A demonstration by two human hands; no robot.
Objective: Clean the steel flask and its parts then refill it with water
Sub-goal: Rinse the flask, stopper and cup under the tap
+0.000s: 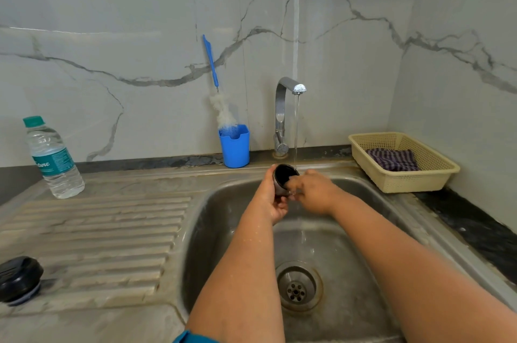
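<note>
Steel sink [229, 231] set in the bench, tap [282, 116] running; plastic water bottle [53, 158] standing at far left; black flask lid [19, 278] on the drainboard; small steel flask cup [284, 177] under the stream, cradled in left hand [275, 200] grip; right hand [313, 191] fingers curled against its rim.

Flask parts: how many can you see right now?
2. A steel cup held in the left hand under the tap, and a black stopper on the drainboard, bottom left. The flask body is out of view.
</note>
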